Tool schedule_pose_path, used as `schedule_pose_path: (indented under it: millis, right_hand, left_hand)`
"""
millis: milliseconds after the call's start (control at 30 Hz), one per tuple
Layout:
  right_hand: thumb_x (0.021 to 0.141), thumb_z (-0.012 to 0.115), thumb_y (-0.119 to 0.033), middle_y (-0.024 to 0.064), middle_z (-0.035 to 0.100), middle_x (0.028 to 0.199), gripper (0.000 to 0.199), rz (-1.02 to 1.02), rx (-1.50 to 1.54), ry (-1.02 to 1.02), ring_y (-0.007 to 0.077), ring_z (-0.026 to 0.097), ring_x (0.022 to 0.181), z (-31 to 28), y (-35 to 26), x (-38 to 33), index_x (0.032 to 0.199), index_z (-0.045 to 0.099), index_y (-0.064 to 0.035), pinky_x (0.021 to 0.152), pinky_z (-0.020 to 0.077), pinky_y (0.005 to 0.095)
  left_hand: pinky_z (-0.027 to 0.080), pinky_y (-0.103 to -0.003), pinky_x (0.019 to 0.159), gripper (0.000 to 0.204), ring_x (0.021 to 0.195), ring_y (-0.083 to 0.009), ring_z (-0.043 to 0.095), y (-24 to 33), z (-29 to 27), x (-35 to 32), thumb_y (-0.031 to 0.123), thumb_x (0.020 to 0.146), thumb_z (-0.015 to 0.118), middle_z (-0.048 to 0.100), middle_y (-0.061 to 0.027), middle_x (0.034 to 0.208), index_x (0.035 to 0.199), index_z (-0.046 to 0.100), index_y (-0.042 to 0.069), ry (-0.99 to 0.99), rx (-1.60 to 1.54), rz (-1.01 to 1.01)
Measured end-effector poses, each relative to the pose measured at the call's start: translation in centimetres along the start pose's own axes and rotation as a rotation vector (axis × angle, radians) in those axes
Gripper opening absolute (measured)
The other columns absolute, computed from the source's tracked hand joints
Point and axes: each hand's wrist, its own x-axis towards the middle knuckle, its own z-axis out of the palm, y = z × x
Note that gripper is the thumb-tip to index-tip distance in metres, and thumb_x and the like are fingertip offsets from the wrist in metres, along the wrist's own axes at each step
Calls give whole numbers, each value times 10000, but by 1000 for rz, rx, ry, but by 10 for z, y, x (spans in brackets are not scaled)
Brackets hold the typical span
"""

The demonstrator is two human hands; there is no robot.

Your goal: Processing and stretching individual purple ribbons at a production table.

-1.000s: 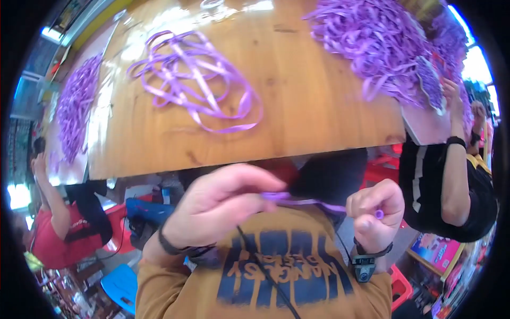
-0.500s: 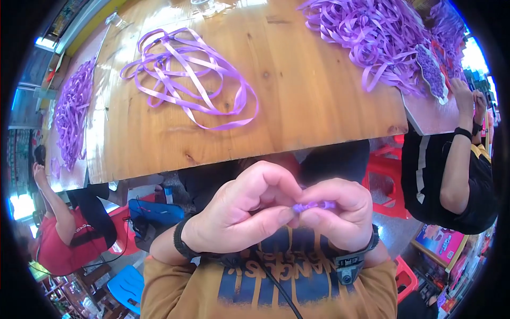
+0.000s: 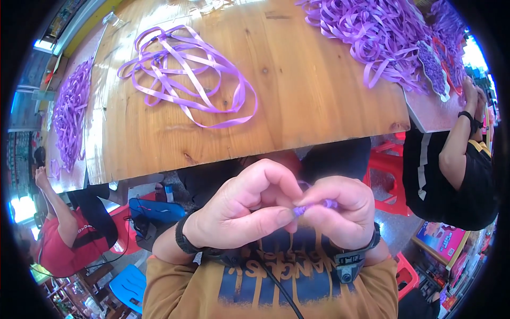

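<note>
Both hands at chest height, just off the near edge of the table [image 3: 308,101]. Right hand [image 3: 342,210]: thumb and index clamped on a small purple piece [image 3: 300,211], mostly hidden by the fingers. Left hand [image 3: 249,210]: thumb and fingertips pinching the piece's left end, palm hollow. Piece sits between the two hands, above the brown shirt [image 3: 183,284]. On the table: loose ribbon loops [image 3: 228,124] left of centre, big ribbon pile [image 3: 366,32] far right. Second pile [image 3: 71,117] on the left-hand side table [image 3: 71,182].
</note>
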Motion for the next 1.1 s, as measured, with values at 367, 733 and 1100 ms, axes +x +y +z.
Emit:
schedule_pose_path:
  millis: [367, 733, 1100]
  right_hand:
    - [742, 715, -43, 25, 583, 809, 225, 78, 3, 5, 60, 531, 673, 4, 6, -6, 910, 566, -28, 591, 408, 191]
    - [762, 714, -84, 26, 587, 812, 201, 56, -88, 63, 69, 563, 680, 1, 8, -7, 907, 582, -40, 579, 435, 203]
    - [776, 656, -97, 37, 500, 915, 357, 114, 149, 152, 86, 445, 774, 0, 0, -11, 1065, 474, 8, 708, 363, 226]
  left_hand:
    - [411, -168, 607, 263, 725, -46, 533, 0, -1, -1, -34, 821, 560, 536, -46, 879, 1029, 408, 17, 29, 23, -53]
    - [422, -195, 690, 211, 823, -49, 512, -3, -2, 0, 22, 847, 562, 521, -24, 890, 1025, 450, 9, 73, 60, -152]
    - [431, -206, 614, 182, 697, -78, 531, -4, -8, 0, 131, 858, 603, 603, -67, 854, 938, 605, -32, 91, 22, -161]
